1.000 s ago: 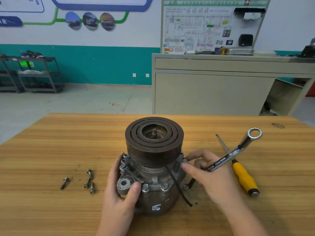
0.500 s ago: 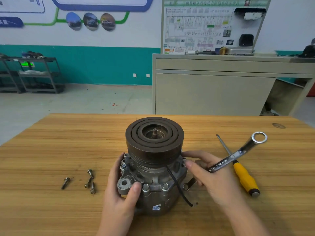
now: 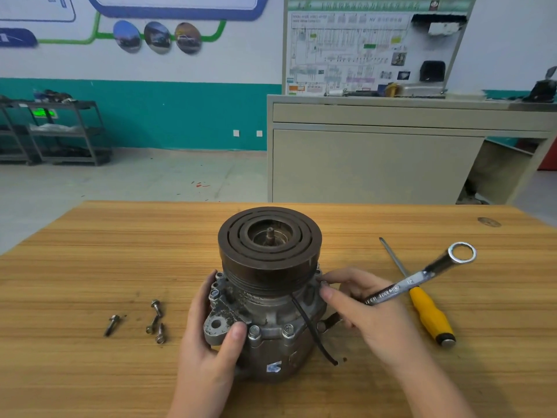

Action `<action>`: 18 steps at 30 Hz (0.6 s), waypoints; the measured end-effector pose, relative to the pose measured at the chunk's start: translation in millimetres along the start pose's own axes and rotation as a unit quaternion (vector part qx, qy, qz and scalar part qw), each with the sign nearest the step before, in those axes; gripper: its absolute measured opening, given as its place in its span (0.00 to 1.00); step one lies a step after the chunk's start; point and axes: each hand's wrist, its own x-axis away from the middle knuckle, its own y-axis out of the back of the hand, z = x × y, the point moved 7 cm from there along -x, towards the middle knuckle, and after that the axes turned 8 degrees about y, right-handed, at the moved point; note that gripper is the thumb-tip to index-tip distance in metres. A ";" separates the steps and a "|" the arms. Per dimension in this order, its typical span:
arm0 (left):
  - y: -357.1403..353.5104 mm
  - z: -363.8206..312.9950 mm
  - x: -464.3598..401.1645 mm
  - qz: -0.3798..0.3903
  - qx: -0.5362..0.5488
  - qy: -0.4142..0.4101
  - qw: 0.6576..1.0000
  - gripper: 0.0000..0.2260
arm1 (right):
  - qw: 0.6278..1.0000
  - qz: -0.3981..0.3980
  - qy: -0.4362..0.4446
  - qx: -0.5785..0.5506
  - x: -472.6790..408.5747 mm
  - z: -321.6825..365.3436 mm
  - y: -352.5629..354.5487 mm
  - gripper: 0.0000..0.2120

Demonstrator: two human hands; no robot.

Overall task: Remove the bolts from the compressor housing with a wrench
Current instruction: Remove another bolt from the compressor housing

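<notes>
Nearest, left hand (image 3: 211,336) wrapped round the left side of the compressor housing (image 3: 271,336), thumb pressed on the mounting ear at its near-left, fingers curled out of sight behind; clamped firmly enough, by the look of it, to stop the body turning. Standing upright at the middle of the wooden table (image 3: 75,267), pulley end up, a black wire trailing down its near-right side. Two bolts (image 3: 254,330) seated in the near flange, more along the left rim, so well short of finished. Just right of the housing, right hand (image 3: 367,312) holding the wrench (image 3: 419,280) in the palm and curled lower fingers, while thumb and forefinger pinch together on something small at the housing's right rim, likely a bolt head being spun out by hand, though too small to tell for certain. Wrench lying aslant, long axis running from near-left to far-right, ring end up in the air far-right, other end poking out below the hand beside the housing's right side. Bolt at the pinch sitting directly left of the right hand, axis upright, so clearly the nearer hand for lifting it straight up and out. Out to the near left, four loose bolts (image 3: 156,321) lying on the table, well apart from the housing. Farther right, a yellow-handled screwdriver (image 3: 428,315) flat on the table, shaft passing beneath the wrench.
</notes>
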 end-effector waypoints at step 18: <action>0.2 2.0 0.0 0.004 -0.001 0.006 1.000 0.31 | 1.000 -0.008 0.010 -0.004 0.0 2.6 1.3 0.08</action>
